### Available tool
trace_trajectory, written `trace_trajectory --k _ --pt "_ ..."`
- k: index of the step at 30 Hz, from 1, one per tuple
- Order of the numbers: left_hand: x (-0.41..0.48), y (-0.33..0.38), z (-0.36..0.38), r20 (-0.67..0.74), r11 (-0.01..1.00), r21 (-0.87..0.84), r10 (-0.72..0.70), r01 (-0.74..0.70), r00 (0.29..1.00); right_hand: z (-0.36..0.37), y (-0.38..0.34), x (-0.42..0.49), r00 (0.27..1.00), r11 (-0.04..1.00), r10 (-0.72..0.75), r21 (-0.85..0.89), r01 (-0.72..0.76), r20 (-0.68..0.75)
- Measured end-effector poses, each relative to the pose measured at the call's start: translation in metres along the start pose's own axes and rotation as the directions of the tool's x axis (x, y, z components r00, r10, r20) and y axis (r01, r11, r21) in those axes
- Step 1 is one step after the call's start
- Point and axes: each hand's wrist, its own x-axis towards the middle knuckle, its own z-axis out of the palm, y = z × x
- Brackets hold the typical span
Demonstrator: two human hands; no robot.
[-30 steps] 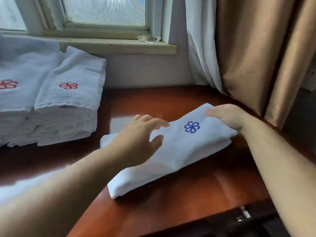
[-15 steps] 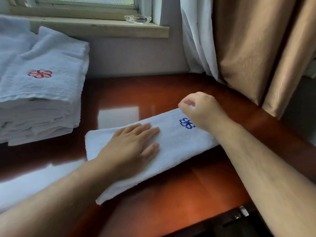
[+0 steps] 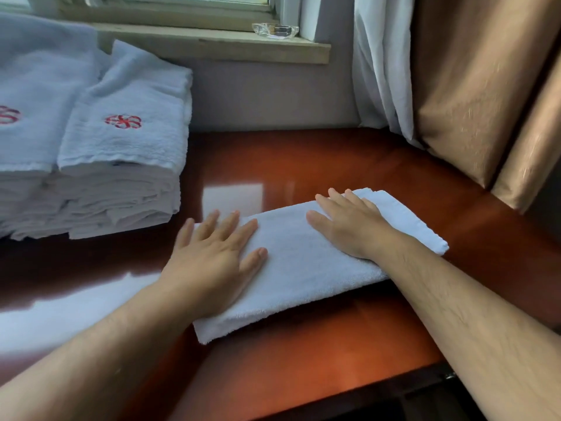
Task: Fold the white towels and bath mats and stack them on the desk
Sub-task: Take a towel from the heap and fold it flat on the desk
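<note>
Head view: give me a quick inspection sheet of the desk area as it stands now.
Surface: glossy red-brown desk, window glare on it.
Job's things: folded white towel lying under both hands; towel stack with a red emblem at the left rear, second stack beside it, partly out of frame.
Clutter: glass dish on the window sill.
Hands: left hand and right hand flat, pressing on the towel.
Cables: nothing seen.
Surroundings: white curtain and tan curtain at the right.

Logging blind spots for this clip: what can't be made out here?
Head view only.
Towel surface beneath the left hand and right hand: covered by them.
Far-left towel stack: cut off by the left edge, red emblem included.
Glass dish on the sill: too small to tell its contents.
Desk front: dark, cut by the bottom edge.
</note>
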Motion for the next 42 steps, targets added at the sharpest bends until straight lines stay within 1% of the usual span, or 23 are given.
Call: trace_trajectory --k 2,4,7,9,11,13,15,16,18,20,22,25,28,30,32,33,34,36,37,38,39,40,42 --pt "-0.009 -0.009 -0.002 -0.039 0.987 0.001 -0.162 0.162 0.986 -0.001 -0.006 -0.008 0.999 0.999 0.04 -0.003 -0.04 0.016" --pt "-0.02 -0.018 -0.006 -0.112 0.954 0.009 -0.297 0.3 0.948 0.001 -0.015 -0.02 0.995 0.996 0.094 -0.012 -0.093 0.038" --pt "-0.033 -0.03 -0.015 -0.172 0.922 -0.036 -0.385 0.385 0.907 0.005 -0.039 -0.035 0.985 0.985 0.17 -0.012 -0.169 0.044" --pt "-0.036 -0.037 -0.02 -0.155 0.904 -0.179 -0.416 0.388 0.896 0.008 -0.06 -0.042 0.976 0.977 0.212 -0.008 -0.212 0.056" --pt "-0.037 -0.047 -0.024 -0.109 0.835 -0.394 -0.456 0.383 0.883 0.013 -0.079 -0.048 0.973 0.974 0.226 -0.001 -0.226 0.038" --pt "-0.042 -0.056 -0.028 -0.052 0.749 -0.566 -0.449 0.344 0.892 0.017 -0.09 -0.055 0.98 0.982 0.188 0.013 -0.188 -0.067" --pt "-0.052 -0.065 -0.036 -0.063 0.697 -0.687 -0.339 0.205 0.939 0.017 -0.1 -0.059 0.972 0.995 0.069 0.087 -0.051 -0.226" --pt "-0.057 -0.068 -0.04 -0.107 0.685 -0.719 -0.277 0.119 0.955 0.016 -0.103 -0.059 0.96 0.988 -0.002 0.145 0.044 -0.28" --pt "-0.067 -0.071 -0.052 -0.211 0.728 -0.685 -0.198 0.0 0.957 0.012 -0.109 -0.057 0.939 0.938 -0.154 0.255 0.237 -0.307" --pt "-0.074 -0.072 -0.066 -0.275 0.798 -0.599 -0.134 -0.061 0.952 0.0 -0.116 -0.056 0.918 0.869 -0.297 0.324 0.374 -0.263" --pt "-0.082 -0.072 -0.084 -0.326 0.855 -0.501 -0.045 -0.132 0.944 -0.02 -0.124 -0.057 0.903 0.813 -0.369 0.394 0.428 -0.22" --pt "-0.093 -0.074 -0.119 -0.422 0.926 -0.294 0.095 -0.235 0.902 -0.053 -0.141 -0.053 0.9 0.727 -0.397 0.536 0.429 -0.181" --pt "-0.101 -0.079 -0.158 -0.466 0.963 -0.148 0.134 -0.227 0.875 -0.085 -0.167 -0.05 0.836 0.55 -0.501 0.662 0.509 -0.226" --pt "-0.104 -0.082 -0.186 -0.479 0.982 -0.061 0.13 -0.18 0.868 -0.103 -0.188 -0.051 0.783 0.442 -0.564 0.706 0.554 -0.261" --pt "-0.107 -0.088 -0.207 -0.498 0.993 0.028 0.11 -0.111 0.86 -0.114 -0.207 -0.053 0.754 0.366 -0.585 0.732 0.574 -0.299" --pt "-0.109 -0.092 -0.215 -0.537 0.995 0.062 0.099 -0.078 0.838 -0.117 -0.215 -0.054 0.754 0.337 -0.567 0.742 0.58 -0.332" --pt "-0.112 -0.098 -0.219 -0.616 0.996 0.059 0.092 -0.07 0.782 -0.121 -0.222 -0.055 0.755 0.309 -0.535 0.744 0.592 -0.379" --pt "-0.117 -0.114 -0.217 -0.794 0.988 -0.053 0.044 -0.142 0.606 -0.129 -0.233 -0.056 0.743 0.231 -0.465 0.744 0.627 -0.481" --pt "-0.12 -0.122 -0.213 -0.839 0.969 -0.152 -0.023 -0.194 0.544 -0.135 -0.238 -0.057 0.739 0.188 -0.426 0.749 0.636 -0.521" --pt "-0.123 -0.129 -0.207 -0.84 0.92 -0.296 -0.123 -0.256 0.529 -0.141 -0.243 -0.058 0.737 0.15 -0.389 0.751 0.643 -0.553" --pt "-0.125 -0.133 -0.202 -0.789 0.82 -0.473 -0.231 -0.323 0.569 -0.147 -0.248 -0.058 0.733 0.118 -0.359 0.751 0.649 -0.577" --pt "-0.126 -0.136 -0.196 -0.7 0.657 -0.645 -0.305 -0.39 0.645 -0.152 -0.253 -0.057 0.733 0.094 -0.332 0.753 0.652 -0.594" --pt "-0.124 -0.144 -0.182 -0.532 0.306 -0.84 -0.301 -0.448 0.791 -0.161 -0.265 -0.055 0.748 0.044 -0.27 0.768 0.639 -0.607"
